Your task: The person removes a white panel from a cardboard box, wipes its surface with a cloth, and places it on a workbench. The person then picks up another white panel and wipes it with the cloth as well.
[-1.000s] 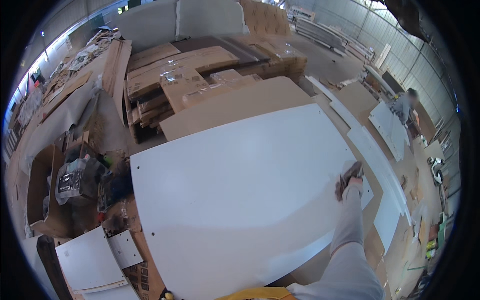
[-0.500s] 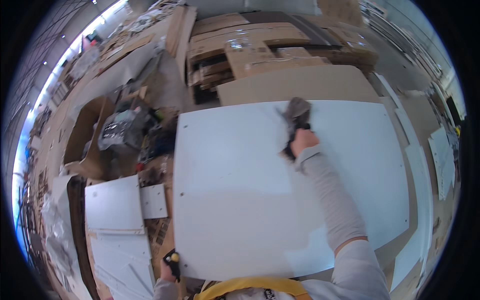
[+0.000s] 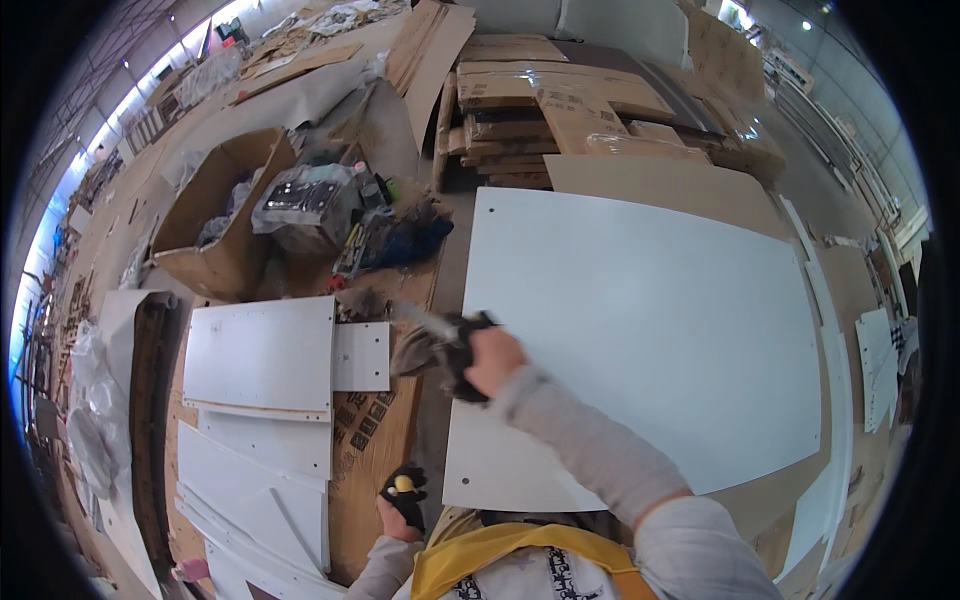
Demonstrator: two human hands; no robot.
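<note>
My right hand [image 3: 490,362], in a black glove with bare skin at the back, is closed round a crumpled brown-grey rag [image 3: 420,352]. It is at the left edge of a large white panel [image 3: 640,330], with the rag hanging over the gap beside it. A pale streak by the rag is too smeared to name. Low and near my body, my left hand [image 3: 403,505], also in a black glove, is closed round a small yellow-and-white object [image 3: 403,484] whose kind I cannot make out. This hand is left of the panel's near corner.
To the left lie smaller white panels [image 3: 260,350] on brown cardboard [image 3: 375,430]. Beyond them are an open cardboard box [image 3: 210,250] and a plastic-wrapped bundle [image 3: 310,205]. Flat cartons [image 3: 590,100] are stacked at the back. White strips [image 3: 840,370] run along the right.
My right hand has swept the rag from the panel's far part to its left edge, nearer me. The view has turned left. My left hand has come off the panel's near left corner.
</note>
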